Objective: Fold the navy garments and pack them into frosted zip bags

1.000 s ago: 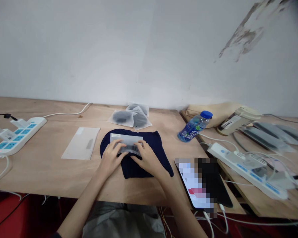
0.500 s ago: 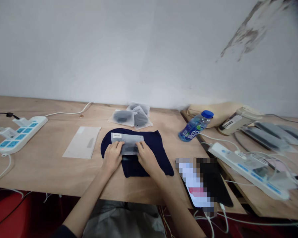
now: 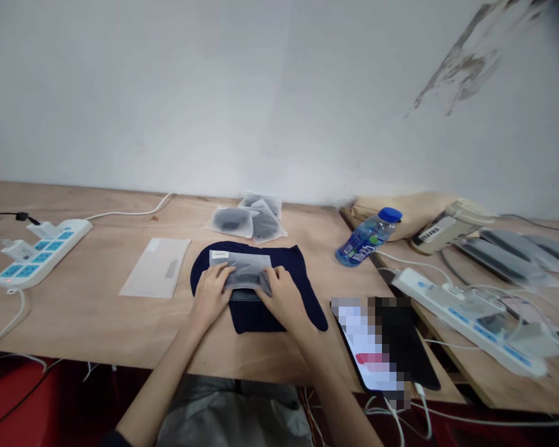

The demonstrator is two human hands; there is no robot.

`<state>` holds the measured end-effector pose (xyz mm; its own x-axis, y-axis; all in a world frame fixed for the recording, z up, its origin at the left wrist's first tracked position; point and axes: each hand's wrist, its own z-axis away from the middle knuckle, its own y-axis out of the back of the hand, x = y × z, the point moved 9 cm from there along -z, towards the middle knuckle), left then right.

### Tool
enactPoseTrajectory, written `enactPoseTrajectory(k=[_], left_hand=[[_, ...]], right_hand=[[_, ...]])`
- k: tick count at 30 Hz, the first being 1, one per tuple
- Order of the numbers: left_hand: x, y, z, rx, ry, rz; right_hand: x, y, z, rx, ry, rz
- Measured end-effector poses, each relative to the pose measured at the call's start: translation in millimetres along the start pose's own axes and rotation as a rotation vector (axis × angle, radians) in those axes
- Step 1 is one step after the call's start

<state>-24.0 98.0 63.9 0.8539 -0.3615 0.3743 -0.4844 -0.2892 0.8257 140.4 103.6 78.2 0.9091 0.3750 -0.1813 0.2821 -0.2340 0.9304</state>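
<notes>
A translucent frosted plastic bag (image 3: 248, 263) with a white label at its upper left corner lies over a dark navy cloth (image 3: 294, 267) that is spread on the table. My left hand (image 3: 213, 290) grips the bag's left part, fingertips on top. On the opposite side, my right hand (image 3: 283, 297) holds the right part, with its thumb at the lower edge and its fingers on the upper side. Something dark shows faintly inside the bag, too blurred to name. A flat frosted bag (image 3: 156, 270) lies to the left of the cloth.
Several frosted bags with dark contents (image 3: 258, 220) are piled behind the cloth. Power strips stand left (image 3: 51, 251) and right (image 3: 470, 323). A blue-capped bottle (image 3: 366, 239), a phone (image 3: 366, 347) with a cable, and a coffee cup (image 3: 447, 226) sit on the right.
My right hand has shifted on the bag: its thumb now reaches to the lower edge, apart from the fingers. The bag's lower edge has risen slightly; my left hand stays about the same.
</notes>
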Motion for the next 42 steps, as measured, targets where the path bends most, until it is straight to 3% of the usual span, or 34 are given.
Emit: enactPoseTrajectory(k=[3, 8, 11, 14, 16, 19, 23, 26, 29, 33, 39, 42], left_hand=[[-3.9, 8.8, 9.8, -0.018, -0.011, 0.053], [-30.7, 20.8, 36.4, -0.026, 0.122, 0.115], [-46.4, 29.1, 47.8, 0.022, 0.225, 0.190], [-61.8, 33.9, 51.4, 0.050, 0.417, 0.271], [-67.1, 30.4, 50.1, 0.002, 0.534, 0.312], [-66.3, 24.2, 43.1, -0.047, 0.564, 0.355], [-71.7, 9.4, 45.8, -0.078, 0.588, 0.460], [-71.3, -7.1, 55.3, -0.173, 0.600, 0.564], [-62.8, -15.3, 62.7, -0.219, 0.589, 0.677], [-48.4, -15.6, 65.5, -0.199, 0.561, 0.767], [-43.9, -15.5, 67.3, -0.123, 0.575, 0.705], [-48.6, -16.7, 69.9, -0.086, 0.592, 0.682]], right_hand=[[8.2, 1.9, 7.6, -0.021, 0.026, -0.057], [12.3, -14.5, 10.2, -0.066, -0.054, -0.047], [9.9, -24.0, 7.9, -0.047, -0.106, -0.019], [11.0, -28.6, 8.1, -0.028, -0.163, 0.024], [11.7, -23.8, 10.9, 0.006, -0.191, 0.058], [1.7, -3.1, 18.9, 0.120, -0.170, 0.029], [-35.0, 14.7, 34.5, 0.205, -0.103, -0.241], [-69.1, -9.5, 42.4, 0.062, -0.109, -0.529], [-87.4, -45.3, 46.8, -0.064, -0.221, -0.827], [-81.9, -69.0, 47.0, -0.029, -0.422, -1.119], [-64.4, -77.1, 46.8, 0.016, -0.643, -1.335], [-41.0, -80.4, 46.1, 0.027, -0.758, -1.399]])
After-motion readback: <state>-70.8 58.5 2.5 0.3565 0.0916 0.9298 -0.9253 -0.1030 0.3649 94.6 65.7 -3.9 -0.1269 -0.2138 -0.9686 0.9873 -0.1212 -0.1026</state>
